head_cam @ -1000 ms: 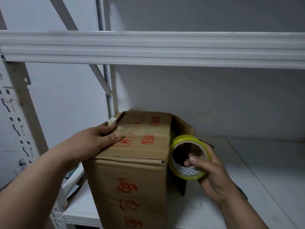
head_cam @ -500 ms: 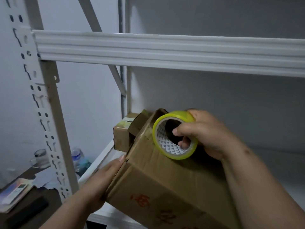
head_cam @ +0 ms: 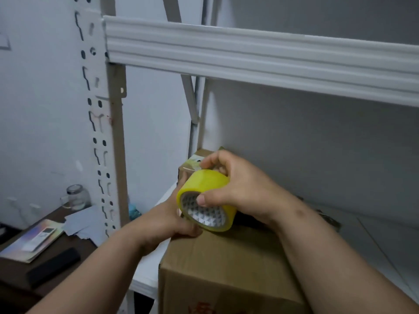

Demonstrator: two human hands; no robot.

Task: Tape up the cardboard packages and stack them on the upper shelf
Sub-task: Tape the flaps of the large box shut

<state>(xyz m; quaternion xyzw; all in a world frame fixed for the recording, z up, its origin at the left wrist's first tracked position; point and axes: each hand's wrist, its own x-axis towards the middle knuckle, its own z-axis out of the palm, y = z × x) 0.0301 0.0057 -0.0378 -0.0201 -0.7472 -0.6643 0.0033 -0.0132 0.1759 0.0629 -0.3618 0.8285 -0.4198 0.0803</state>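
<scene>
A large brown cardboard box [head_cam: 226,268] with red print stands on the white lower shelf [head_cam: 147,277]. My right hand [head_cam: 240,189] grips a yellow tape roll [head_cam: 205,198] over the box's top far-left corner, thumb inside the core. My left hand [head_cam: 167,220] grips the box's top left edge just under the roll. A small taped cardboard box [head_cam: 192,162] sits behind, at the shelf's back left corner, partly hidden by my right hand. The upper shelf's white beam [head_cam: 260,57] crosses above.
A perforated white upright [head_cam: 102,132] rises at the left. Beyond it a dark table [head_cam: 13,273] carries a glass jar [head_cam: 76,197], papers, a booklet with a remote control and a black case. Grey wall lies behind the shelf.
The box has gone from tilted to flat on the shelf. My right hand has turned the roll and lowered it toward the box's top corner. My left hand moved up to the top edge.
</scene>
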